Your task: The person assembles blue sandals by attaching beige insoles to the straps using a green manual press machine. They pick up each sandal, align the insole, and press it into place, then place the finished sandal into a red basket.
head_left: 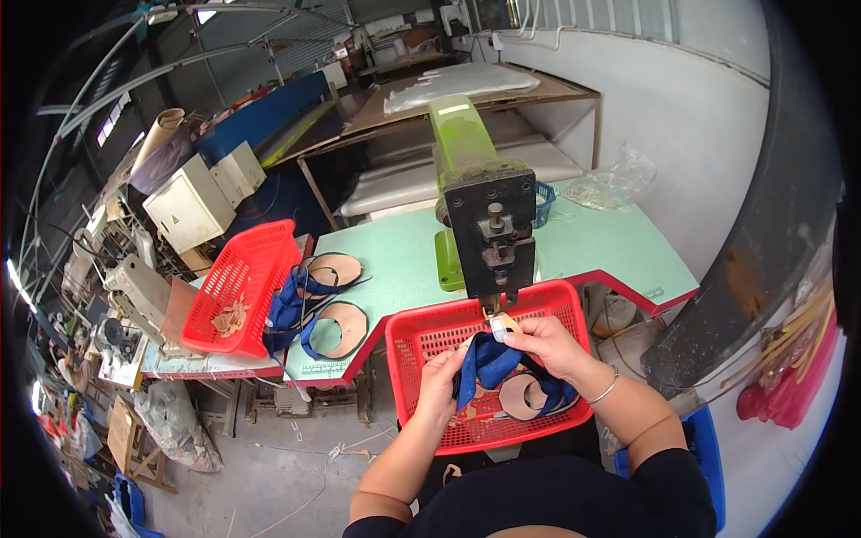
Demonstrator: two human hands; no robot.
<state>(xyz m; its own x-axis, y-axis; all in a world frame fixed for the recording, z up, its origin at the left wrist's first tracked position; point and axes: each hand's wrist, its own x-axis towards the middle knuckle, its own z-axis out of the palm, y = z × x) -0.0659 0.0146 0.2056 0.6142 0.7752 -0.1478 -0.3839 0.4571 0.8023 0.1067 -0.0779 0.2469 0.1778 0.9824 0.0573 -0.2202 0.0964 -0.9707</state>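
Your right hand (549, 342) pinches the tan tip of a blue strap piece (491, 361) under the green press (484, 211), while your left hand (441, 381) grips its lower end (above the near red basket (421, 336)) beside the table (587, 247).

Sandal upper (525, 394) half hidden under blue straps (489, 363), press tip (496, 305) behind fingers (529, 330), left basket's contents (231, 316) too small to tell
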